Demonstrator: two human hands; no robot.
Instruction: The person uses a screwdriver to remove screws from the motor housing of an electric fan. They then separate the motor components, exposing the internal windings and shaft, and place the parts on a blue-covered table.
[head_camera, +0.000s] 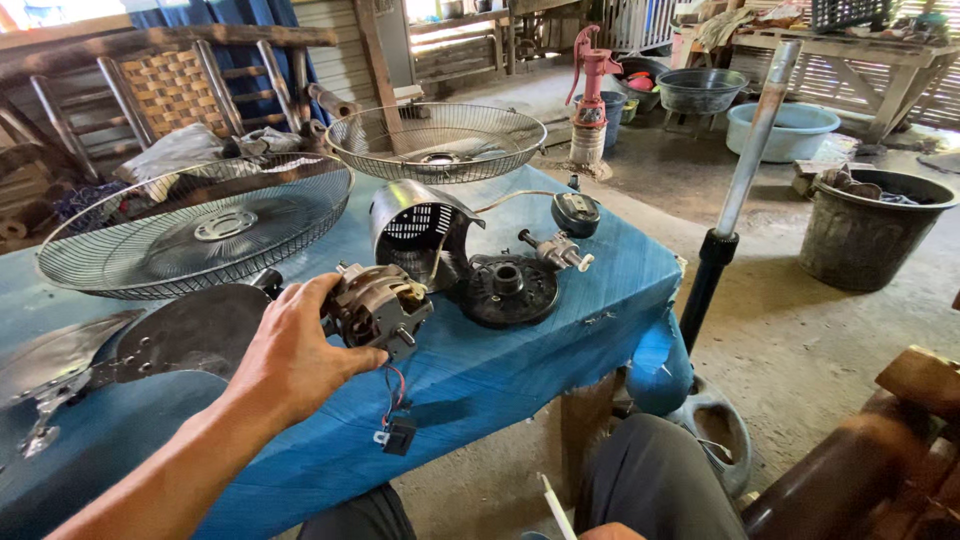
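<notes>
One hand is doing the work here: your left hand (295, 355) comes in from the lower left of the frame, and its fingers (318, 292) are curled around the fan motor (380, 308), gripping it by its left side just left of centre. The motor sits low over the blue cloth-covered table (480, 380), shaft end facing right, and thin red and black wires (393, 390) hang from it down to a small black plug (398, 436) dangling over the table's near edge.

Your right hand (610, 531) only just shows at the bottom edge, right of centre, so you cannot tell from this view how its fingers are set.

Right of the motor, a round black motor cover (507, 290) lies flat on the cloth. Above it, a metal shaft piece (555, 250) and a dark switch knob (576, 213) rest near the table's far right edge. Behind the motor stands the grey vented motor housing (420, 228). Two wire fan guards occupy the upper left: the larger guard (195, 235) tilted at the left, the smaller guard (436, 142) behind the housing. A dark metal fan blade (190, 330) lies at the left, partly behind your wrist. The fan stand pole (745, 175) leans at the right of the frame, beside the table.
</notes>
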